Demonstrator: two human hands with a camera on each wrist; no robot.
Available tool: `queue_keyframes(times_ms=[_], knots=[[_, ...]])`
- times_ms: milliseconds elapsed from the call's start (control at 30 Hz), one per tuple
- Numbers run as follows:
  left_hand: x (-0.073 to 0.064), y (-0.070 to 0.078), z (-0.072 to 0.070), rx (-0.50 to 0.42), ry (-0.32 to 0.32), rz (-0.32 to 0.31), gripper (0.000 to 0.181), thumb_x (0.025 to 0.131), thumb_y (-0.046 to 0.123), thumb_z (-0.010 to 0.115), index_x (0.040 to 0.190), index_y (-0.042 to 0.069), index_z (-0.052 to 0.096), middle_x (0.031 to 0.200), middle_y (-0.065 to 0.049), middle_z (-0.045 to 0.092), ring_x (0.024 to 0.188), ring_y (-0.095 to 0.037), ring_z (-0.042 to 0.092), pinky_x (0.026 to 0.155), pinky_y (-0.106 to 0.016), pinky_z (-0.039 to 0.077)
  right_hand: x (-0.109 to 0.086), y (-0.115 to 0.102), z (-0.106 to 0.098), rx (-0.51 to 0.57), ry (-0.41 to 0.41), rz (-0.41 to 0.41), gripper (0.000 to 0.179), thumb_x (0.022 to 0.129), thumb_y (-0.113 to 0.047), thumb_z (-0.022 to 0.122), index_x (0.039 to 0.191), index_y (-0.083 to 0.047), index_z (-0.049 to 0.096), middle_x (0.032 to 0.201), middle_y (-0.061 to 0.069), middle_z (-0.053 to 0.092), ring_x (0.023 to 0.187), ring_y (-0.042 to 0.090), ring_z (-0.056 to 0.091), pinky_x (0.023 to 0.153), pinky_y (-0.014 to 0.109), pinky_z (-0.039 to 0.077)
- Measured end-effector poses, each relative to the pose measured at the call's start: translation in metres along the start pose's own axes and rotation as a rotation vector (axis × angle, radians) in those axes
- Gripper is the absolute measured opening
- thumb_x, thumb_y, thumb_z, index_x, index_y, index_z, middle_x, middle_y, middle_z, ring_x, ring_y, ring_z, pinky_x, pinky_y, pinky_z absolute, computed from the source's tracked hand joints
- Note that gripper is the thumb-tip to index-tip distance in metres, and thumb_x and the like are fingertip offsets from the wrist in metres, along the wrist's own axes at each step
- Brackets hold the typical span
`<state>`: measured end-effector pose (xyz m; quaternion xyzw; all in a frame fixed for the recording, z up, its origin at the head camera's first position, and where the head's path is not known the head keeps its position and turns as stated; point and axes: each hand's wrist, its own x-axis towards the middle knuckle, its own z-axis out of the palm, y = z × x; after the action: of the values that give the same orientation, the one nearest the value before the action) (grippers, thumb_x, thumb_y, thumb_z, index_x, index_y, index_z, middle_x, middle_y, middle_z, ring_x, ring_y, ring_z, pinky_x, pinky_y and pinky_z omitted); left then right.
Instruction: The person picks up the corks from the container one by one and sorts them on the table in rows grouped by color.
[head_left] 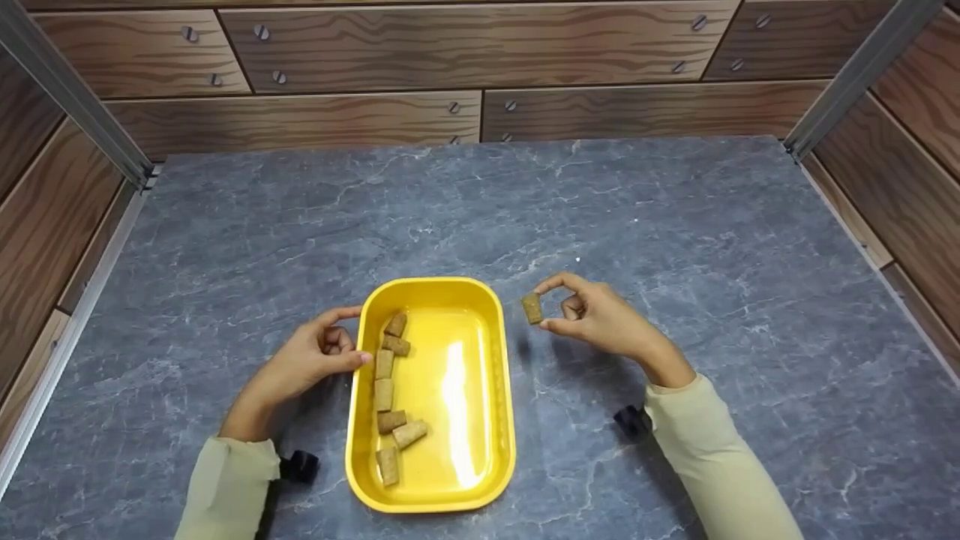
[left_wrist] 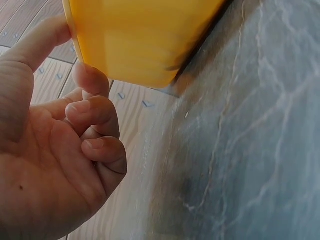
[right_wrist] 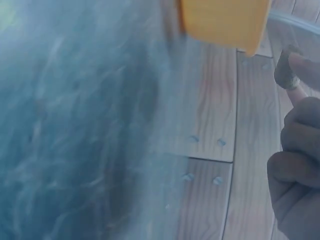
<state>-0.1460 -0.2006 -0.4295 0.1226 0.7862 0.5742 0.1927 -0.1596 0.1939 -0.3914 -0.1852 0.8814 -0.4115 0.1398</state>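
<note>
A yellow tray [head_left: 435, 484] stands on the table, with several brown corks [head_left: 384, 395] along its left side, some upright-lying end to end and some at angles. My left hand [head_left: 307, 356] pinches the tray's left rim, thumb over the edge and forefinger against the outer wall; its other fingers are curled, as the left wrist view shows beneath the yellow wall [left_wrist: 140, 40]. To the right of the tray, my right hand [head_left: 600, 319] pinches a single cork [head_left: 532, 308] between thumb and forefinger, above the table. This cork [right_wrist: 286, 68] also shows in the right wrist view.
Grey-blue marbled tabletop [head_left: 465, 210] surrounds the tray. Wood-patterned panels [head_left: 480, 45] close off the back and both sides, with metal posts [head_left: 847, 75] at the far corners. Tiny white specks lie on the table beyond the right hand.
</note>
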Motion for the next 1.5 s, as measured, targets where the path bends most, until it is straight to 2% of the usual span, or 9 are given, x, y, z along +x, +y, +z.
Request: queue_keyframes(times_ms=[200, 367, 767, 867, 967, 1033, 1133, 1233, 1500], knots=[[0.0, 0.0, 0.0, 0.007, 0.01, 0.004, 0.067, 0.085, 0.012, 0.073, 0.142, -0.003, 0.04, 0.076, -0.001, 0.053, 0.063, -0.006, 0.047, 0.06, -0.02, 0.041, 0.007, 0.007, 0.002, 0.002, 0.055, 0.115, 0.04, 0.087, -0.015, 0.07, 0.123, -0.01, 0.054, 0.055, -0.006, 0.036, 0.044, 0.006, 0.029, 0.044, 0.02, 0.025], [-0.001, 0.0, 0.0, 0.017, 0.011, 0.0, 0.067, 0.085, 0.012, 0.073, 0.142, -0.002, 0.04, 0.076, -0.001, 0.054, 0.063, -0.006, 0.047, 0.06, -0.02, 0.041, 0.014, 0.013, 0.003, -0.059, 0.075, 0.181, 0.04, 0.086, -0.015, 0.071, 0.123, -0.01, 0.055, 0.055, -0.006, 0.034, 0.046, 0.008, 0.029, 0.044, 0.021, 0.026], [0.0, 0.0, 0.0, 0.018, 0.007, 0.003, 0.068, 0.085, 0.012, 0.073, 0.142, -0.002, 0.039, 0.075, -0.001, 0.053, 0.063, -0.006, 0.047, 0.061, -0.02, 0.041, 0.024, 0.022, 0.005, -0.182, 0.081, 0.258, 0.038, 0.082, -0.013, 0.07, 0.118, -0.007, 0.058, 0.06, -0.005, 0.043, 0.051, 0.009, 0.04, 0.048, 0.024, 0.032], [0.0, 0.001, 0.001, 0.019, 0.005, -0.004, 0.068, 0.085, 0.013, 0.073, 0.142, -0.002, 0.039, 0.075, -0.001, 0.053, 0.063, -0.006, 0.047, 0.06, -0.02, 0.04, 0.026, 0.023, 0.005, -0.238, 0.067, 0.276, 0.04, 0.082, -0.015, 0.071, 0.119, -0.008, 0.058, 0.067, -0.001, 0.051, 0.054, 0.011, 0.041, 0.051, 0.026, 0.034], [0.0, 0.001, 0.001, 0.017, 0.004, -0.008, 0.068, 0.085, 0.013, 0.073, 0.142, -0.002, 0.039, 0.075, 0.0, 0.053, 0.063, -0.006, 0.046, 0.06, -0.02, 0.04, 0.027, 0.023, 0.004, -0.282, 0.059, 0.284, 0.041, 0.081, -0.017, 0.071, 0.119, -0.009, 0.059, 0.083, 0.007, 0.061, 0.059, 0.014, 0.044, 0.057, 0.028, 0.037], [0.0, 0.001, 0.001, 0.019, 0.003, -0.008, 0.068, 0.085, 0.013, 0.073, 0.142, -0.002, 0.039, 0.075, 0.0, 0.053, 0.063, -0.006, 0.046, 0.06, -0.02, 0.04, 0.027, 0.024, 0.004, -0.295, 0.054, 0.291, 0.041, 0.081, -0.017, 0.071, 0.119, -0.009, 0.059, 0.094, 0.012, 0.064, 0.062, 0.015, 0.045, 0.059, 0.029, 0.038], [-0.001, 0.002, 0.0, 0.019, 0.002, -0.004, 0.068, 0.085, 0.012, 0.072, 0.142, -0.002, 0.039, 0.075, 0.0, 0.054, 0.062, -0.006, 0.046, 0.059, -0.02, 0.04, 0.027, 0.023, 0.004, -0.299, 0.05, 0.298, 0.04, 0.081, -0.018, 0.071, 0.118, -0.009, 0.06, 0.101, 0.015, 0.065, 0.063, 0.017, 0.046, 0.061, 0.03, 0.039], [-0.002, 0.003, 0.0, 0.024, 0.001, -0.004, 0.068, 0.086, 0.013, 0.072, 0.143, -0.002, 0.038, 0.075, -0.001, 0.054, 0.062, -0.006, 0.046, 0.059, -0.02, 0.04, 0.027, 0.023, 0.004, -0.297, 0.048, 0.3, 0.039, 0.081, -0.018, 0.072, 0.117, -0.01, 0.06, 0.101, 0.014, 0.065, 0.066, 0.017, 0.047, 0.063, 0.031, 0.04], [-0.003, 0.003, 0.001, 0.025, -0.006, -0.022, 0.07, 0.086, 0.015, 0.073, 0.144, -0.001, 0.037, 0.075, -0.001, 0.055, 0.062, -0.007, 0.047, 0.06, -0.021, 0.04, 0.024, 0.019, 0.002, -0.232, 0.047, 0.279, 0.05, 0.082, -0.02, 0.074, 0.126, -0.009, 0.054, 0.075, 0.002, 0.053, 0.059, 0.013, 0.045, 0.055, 0.028, 0.038]])
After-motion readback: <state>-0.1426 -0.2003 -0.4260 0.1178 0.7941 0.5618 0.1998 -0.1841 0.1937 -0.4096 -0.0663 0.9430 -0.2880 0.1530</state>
